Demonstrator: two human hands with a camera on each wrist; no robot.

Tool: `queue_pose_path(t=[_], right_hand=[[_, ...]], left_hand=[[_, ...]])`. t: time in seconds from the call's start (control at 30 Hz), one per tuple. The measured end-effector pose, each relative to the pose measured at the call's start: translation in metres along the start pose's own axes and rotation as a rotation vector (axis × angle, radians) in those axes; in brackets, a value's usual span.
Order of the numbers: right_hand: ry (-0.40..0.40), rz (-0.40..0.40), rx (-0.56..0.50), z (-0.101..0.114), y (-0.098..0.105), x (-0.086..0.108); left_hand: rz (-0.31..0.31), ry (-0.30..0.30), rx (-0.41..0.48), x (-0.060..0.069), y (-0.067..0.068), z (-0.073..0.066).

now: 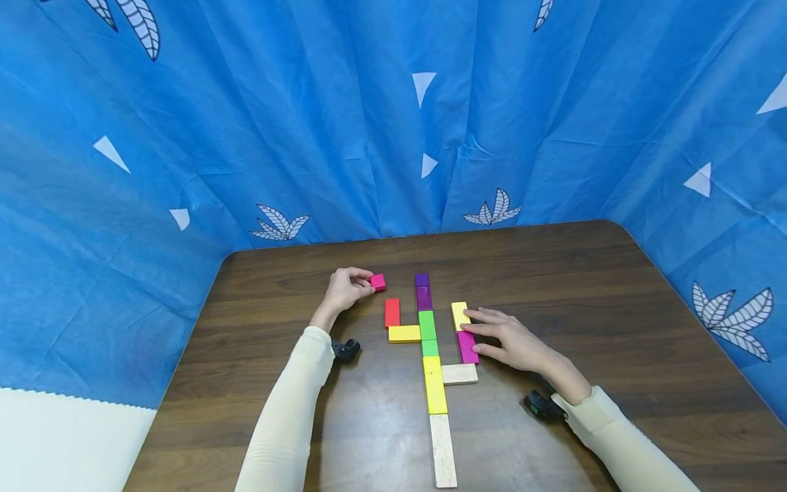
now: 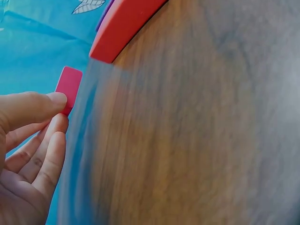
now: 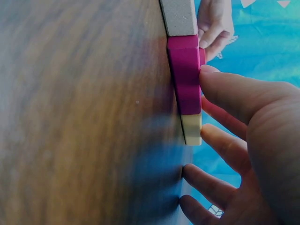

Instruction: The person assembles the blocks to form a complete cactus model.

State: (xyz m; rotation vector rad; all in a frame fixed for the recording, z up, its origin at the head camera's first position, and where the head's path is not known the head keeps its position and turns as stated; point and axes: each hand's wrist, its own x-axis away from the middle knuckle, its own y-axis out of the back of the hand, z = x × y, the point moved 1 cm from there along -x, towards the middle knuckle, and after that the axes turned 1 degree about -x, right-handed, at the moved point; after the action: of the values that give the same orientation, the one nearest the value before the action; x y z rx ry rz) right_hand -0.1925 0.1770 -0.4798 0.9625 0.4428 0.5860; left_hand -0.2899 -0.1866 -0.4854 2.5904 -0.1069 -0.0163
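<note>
My left hand [image 1: 344, 290] pinches a small pink block [image 1: 378, 281] between thumb and fingertips, beyond the upper end of a red block [image 1: 392, 312]. In the left wrist view the pink block [image 2: 69, 85] appears tilted and apart from the red one. My right hand [image 1: 507, 339] has its fingers spread, thumb at a magenta block [image 1: 467, 347] and fingertips at a pale yellow block [image 1: 460, 316]. Those two blocks lie end to end, running up from a plain wooden block [image 1: 460, 374]. In the right wrist view, two fingertips touch the table beyond the pale yellow block [image 3: 191, 129].
Down the middle runs a line of purple [image 1: 423, 297], green [image 1: 427, 325], yellow [image 1: 435, 385] and plain wooden [image 1: 443, 451] blocks. A yellow block [image 1: 404, 334] joins it to the red one. Blue curtains [image 1: 369, 123] border the brown table [image 1: 584, 294].
</note>
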Motion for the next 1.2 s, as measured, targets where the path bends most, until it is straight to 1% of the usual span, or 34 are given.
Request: queue_pose_path(t=[0.13,0.33,0.47,0.8,1.2], right_hand=[[-0.004,0.004,0.000,0.001,0.001,0.000],[-0.017,0.013,-0.008,0.003,0.002,0.000],[-0.025,0.018,-0.006,0.004,0.003,0.000],[-0.030,0.021,-0.004,0.005,0.003,0.000],[-0.033,0.022,0.000,0.005,0.003,-0.001]], left_hand=[[0.042,-0.013,-0.012,0.001,-0.005,-0.002],[0.076,-0.024,-0.010,0.001,-0.009,-0.003],[0.097,-0.036,-0.028,0.002,-0.011,-0.003],[0.094,-0.051,-0.035,0.005,-0.016,-0.004],[0.110,-0.095,-0.039,0.009,-0.021,-0.007]])
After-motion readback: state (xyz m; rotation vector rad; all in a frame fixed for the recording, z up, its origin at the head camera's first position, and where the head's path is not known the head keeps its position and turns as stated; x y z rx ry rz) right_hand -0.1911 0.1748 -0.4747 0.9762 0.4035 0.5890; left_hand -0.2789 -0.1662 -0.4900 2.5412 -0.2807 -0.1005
